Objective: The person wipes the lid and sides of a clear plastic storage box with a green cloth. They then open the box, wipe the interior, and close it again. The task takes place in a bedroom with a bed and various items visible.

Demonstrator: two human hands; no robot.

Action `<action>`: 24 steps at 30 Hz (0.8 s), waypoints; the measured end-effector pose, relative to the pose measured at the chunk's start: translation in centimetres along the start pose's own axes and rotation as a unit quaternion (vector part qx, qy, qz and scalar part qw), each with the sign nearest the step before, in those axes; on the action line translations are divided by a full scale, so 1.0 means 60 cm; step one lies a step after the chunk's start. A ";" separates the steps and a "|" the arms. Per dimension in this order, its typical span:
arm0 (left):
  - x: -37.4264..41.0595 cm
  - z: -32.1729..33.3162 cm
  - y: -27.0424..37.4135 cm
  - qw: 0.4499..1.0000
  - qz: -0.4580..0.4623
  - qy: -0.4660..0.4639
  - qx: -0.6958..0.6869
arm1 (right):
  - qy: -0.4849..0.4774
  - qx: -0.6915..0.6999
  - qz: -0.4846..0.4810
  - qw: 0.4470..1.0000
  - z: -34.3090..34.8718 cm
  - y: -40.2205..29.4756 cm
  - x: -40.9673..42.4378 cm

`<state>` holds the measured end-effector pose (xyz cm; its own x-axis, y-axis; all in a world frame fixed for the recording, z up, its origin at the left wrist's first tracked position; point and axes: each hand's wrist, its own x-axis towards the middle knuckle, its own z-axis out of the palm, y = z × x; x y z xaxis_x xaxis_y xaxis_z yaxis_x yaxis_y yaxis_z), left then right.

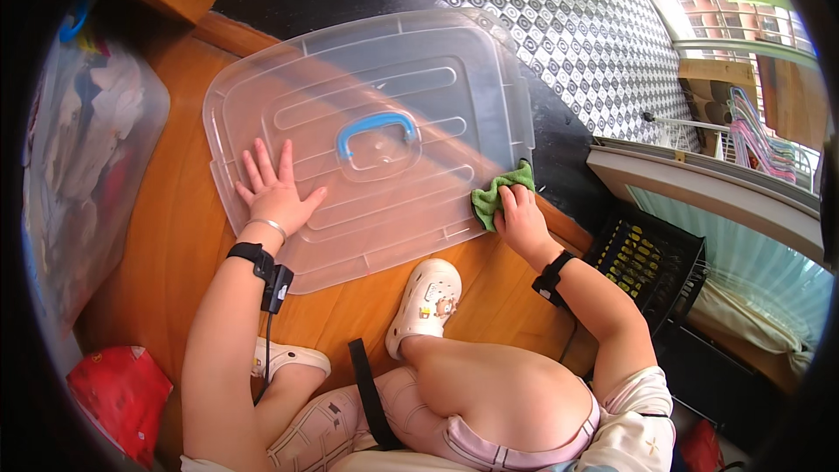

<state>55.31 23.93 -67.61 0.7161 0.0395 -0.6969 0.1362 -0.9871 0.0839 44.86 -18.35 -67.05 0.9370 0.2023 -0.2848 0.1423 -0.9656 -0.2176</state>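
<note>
A large clear plastic storage-box lid [367, 210] lies before me, across the wooden floor and a dark strip of floor. At its centre is a blue carrying handle [377, 121]. My left hand [278, 200] rests flat on the lid's left part with fingers spread, holding nothing. In my right hand [524, 219] is a bunched green cloth [501, 193], pressed at the lid's right edge near the corner. Part of the cloth is hidden under my fingers.
A clear storage box [98, 164] filled with soft items stands at left, near a red bag [124, 400]. A black plastic crate [649, 269] sits at right below a window ledge [708, 196]. My clog [429, 301] is close to the lid's near edge. Hangers [760, 137] hang beyond the ledge.
</note>
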 end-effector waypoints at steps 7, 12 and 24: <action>0.004 0.003 0.007 1.000 0.002 0.002 0.018 | 0.110 0.017 0.051 0.992 0.000 0.012 0.096; 0.002 0.004 0.008 1.000 -0.014 0.002 0.011 | 0.083 -0.008 0.090 0.992 -0.026 -0.001 0.121; 0.001 0.005 0.008 1.000 -0.009 0.005 0.009 | 0.009 -0.110 -0.026 0.994 0.010 -0.020 -0.006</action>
<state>55.22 23.41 -67.81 0.7201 0.0590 -0.6914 0.1373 -0.9888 0.0587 44.15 -17.18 -67.27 0.9315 0.2525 -0.2617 0.2558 -0.9665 -0.0220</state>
